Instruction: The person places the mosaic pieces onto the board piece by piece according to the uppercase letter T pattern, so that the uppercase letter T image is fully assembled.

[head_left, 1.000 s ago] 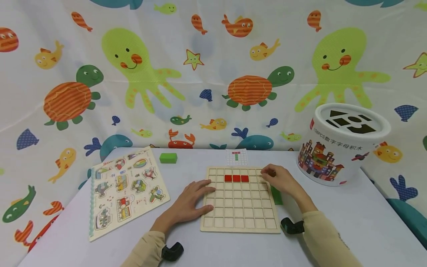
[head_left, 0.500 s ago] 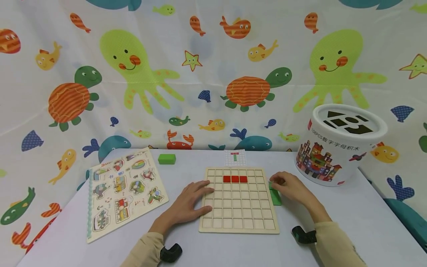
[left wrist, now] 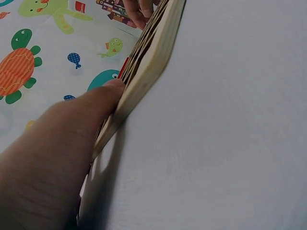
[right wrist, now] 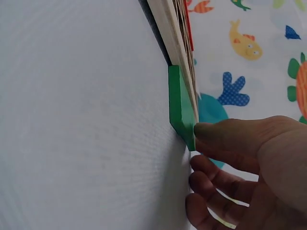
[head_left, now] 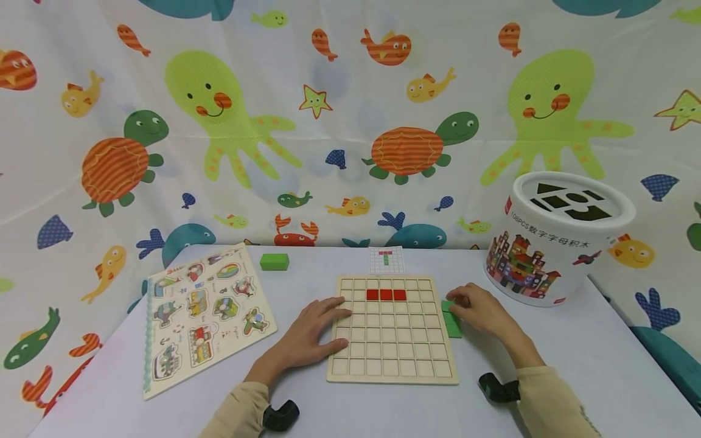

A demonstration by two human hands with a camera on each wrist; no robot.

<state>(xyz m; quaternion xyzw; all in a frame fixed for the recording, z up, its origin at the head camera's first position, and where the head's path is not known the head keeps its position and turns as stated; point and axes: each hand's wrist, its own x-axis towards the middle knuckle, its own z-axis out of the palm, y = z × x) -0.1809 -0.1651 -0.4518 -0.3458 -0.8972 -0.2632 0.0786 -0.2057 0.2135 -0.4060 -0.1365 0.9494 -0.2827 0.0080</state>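
Note:
A wooden grid board (head_left: 390, 353) lies on the white table, with three red square tiles (head_left: 386, 294) in a row near its far edge. My left hand (head_left: 306, 336) rests with spread fingers along the board's left edge. In the left wrist view its thumb (left wrist: 108, 93) lies on the rim. A flat green block (head_left: 453, 326) lies beside the board's right edge; in the head view a line crosses it near its far end. My right hand (head_left: 477, 309) has thumb and fingertips at that far end. In the right wrist view the thumb touches the green block (right wrist: 178, 103), fingers curled near it.
A small pattern card (head_left: 378, 263) with red and green squares lies behind the board. Another green block (head_left: 274, 262) sits at the back left. A picture puzzle board (head_left: 181, 325) lies left; a white printed bucket (head_left: 526, 243) stands at the back right, before a sea-animal cloth.
My right hand has moved from the board's far right corner, outward and slightly nearer, to the green block beside the board. My left hand has stayed on the left edge.

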